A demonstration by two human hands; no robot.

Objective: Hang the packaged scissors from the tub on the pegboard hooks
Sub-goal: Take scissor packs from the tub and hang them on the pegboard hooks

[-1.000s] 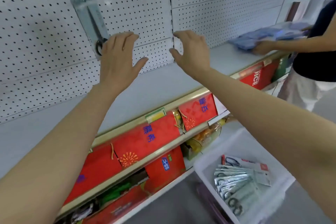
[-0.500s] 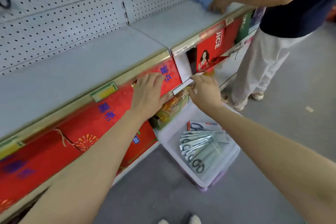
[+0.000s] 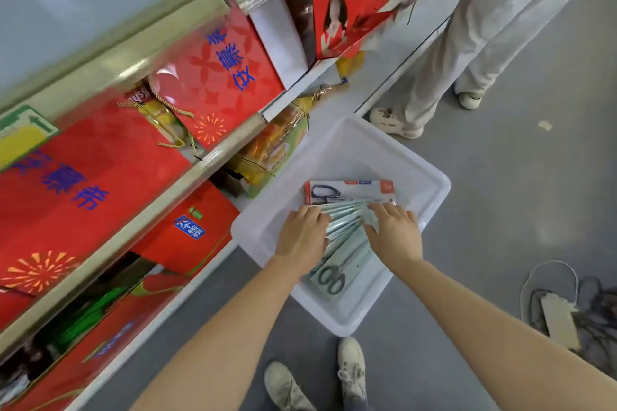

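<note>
So a second ago both hands were up at the pegboard next to a pack that was already hanging there, and now the whole view has dropped down to the floor. The pegboard isn't in sight at all anymore. Instead we're looking straight into the white tub (image 3: 424, 177), which sits on the grey floor just in front of the bottom shelf (image 3: 213, 157) with all the red gift boxes (image 3: 217, 77).

Both hands are down in the tub on the fanned stack of packaged scissors (image 3: 344, 264). The left hand (image 3: 302, 237) rests on the left side of the fan with fingers bent over the pack edges, and the right hand (image 3: 395, 233) is on the right side, fingers curled down onto the tops of the packs. Can't honestly tell whether either one has actually pinched a pack yet or is just pressing on the pile; nothing looks lifted. One red-carded pack (image 3: 350, 192) lies across the far end of the fan, untouched.

My read: one hanging cycle is done and this is the reach for the next pack. Plenty still left in the tub, so the job's nowhere near finished.

Another person's legs (image 3: 467, 43) are off to the far right.
</note>
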